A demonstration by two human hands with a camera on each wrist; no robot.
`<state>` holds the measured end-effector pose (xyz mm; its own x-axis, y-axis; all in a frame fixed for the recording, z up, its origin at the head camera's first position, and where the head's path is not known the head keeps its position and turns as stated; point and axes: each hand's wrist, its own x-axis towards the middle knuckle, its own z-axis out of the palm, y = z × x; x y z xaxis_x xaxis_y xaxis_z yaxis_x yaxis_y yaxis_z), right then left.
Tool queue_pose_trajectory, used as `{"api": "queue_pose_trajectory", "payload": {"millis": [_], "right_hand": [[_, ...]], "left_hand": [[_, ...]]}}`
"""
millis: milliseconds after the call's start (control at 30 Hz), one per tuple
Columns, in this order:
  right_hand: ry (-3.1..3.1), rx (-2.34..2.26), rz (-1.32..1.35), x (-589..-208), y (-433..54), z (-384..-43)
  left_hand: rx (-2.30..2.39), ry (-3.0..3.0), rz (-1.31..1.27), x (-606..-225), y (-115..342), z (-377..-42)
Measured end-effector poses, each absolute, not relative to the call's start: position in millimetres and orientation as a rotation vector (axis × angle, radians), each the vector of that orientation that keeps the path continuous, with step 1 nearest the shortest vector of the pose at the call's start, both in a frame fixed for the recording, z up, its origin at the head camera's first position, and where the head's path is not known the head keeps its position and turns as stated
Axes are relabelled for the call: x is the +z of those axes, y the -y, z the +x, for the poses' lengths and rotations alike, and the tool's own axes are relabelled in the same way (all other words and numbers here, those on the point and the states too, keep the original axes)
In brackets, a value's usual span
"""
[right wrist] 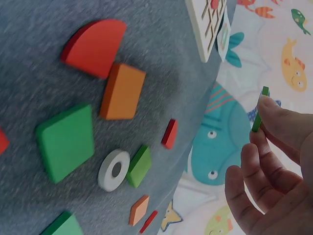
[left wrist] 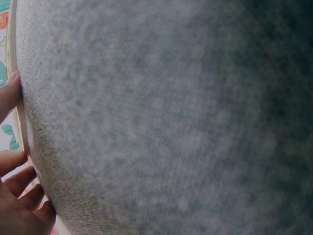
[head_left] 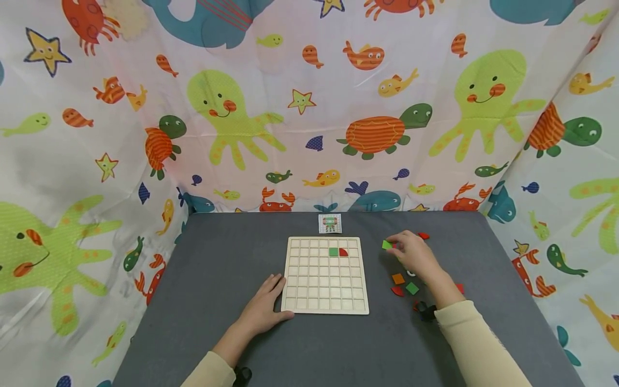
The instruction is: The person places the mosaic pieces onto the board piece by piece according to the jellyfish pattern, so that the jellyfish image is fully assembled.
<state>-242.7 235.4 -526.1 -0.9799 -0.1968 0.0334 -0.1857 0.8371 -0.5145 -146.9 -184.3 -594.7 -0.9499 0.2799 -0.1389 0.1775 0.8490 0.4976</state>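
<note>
Between thumb and fingertips, my right hand (head_left: 415,253) pinches a thin green tile (right wrist: 260,110), lifted above the loose pieces. My left hand (head_left: 263,307) rests at the left edge of a pale wooden grid board (head_left: 314,285), thumb by its lower left corner and fingers along its side. On the board, a green square tile (head_left: 333,251) and a red quarter-circle tile (head_left: 343,252) sit side by side in the upper right cells. Under and near the right hand lie an orange tile (right wrist: 122,92), a red quarter-circle piece (right wrist: 95,48), a green square (right wrist: 67,143) and a white ring (right wrist: 113,170).
A small printed card (head_left: 330,223) with a coloured pattern lies just behind the board. More red pieces are scattered to the right on the grey table (head_left: 217,258). A curtain with sea animals (head_left: 309,134) hangs behind and at both sides.
</note>
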Motion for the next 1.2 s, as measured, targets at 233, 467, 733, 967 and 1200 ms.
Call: {"api": "queue_pose_trajectory", "payload": {"millis": [233,467,733,967,1200], "right_hand": [[-2.988,-0.866,-0.365,-524.4,-218.4,-247.1],[-2.980,-0.865,-0.386,-529.9,-204.0,-253.0],[-2.953,-0.885,-0.379,-531.7,-184.5,-255.5],[-2.931,-0.865,-0.391,-533.4,-176.2,-258.1],[-2.894,-0.865,-0.413,-533.6,-166.9,-261.4]], "left_hand": [[0.701,-2.823,0.348,-595.2,186.6,-146.5],[0.706,-2.826,0.353,-596.0,187.7,-147.2],[0.702,-2.826,0.348,-596.4,188.3,-146.5],[0.733,-2.824,0.374,-596.6,185.2,-146.1],[0.754,-2.826,0.361,-596.2,185.5,-147.2]]}}
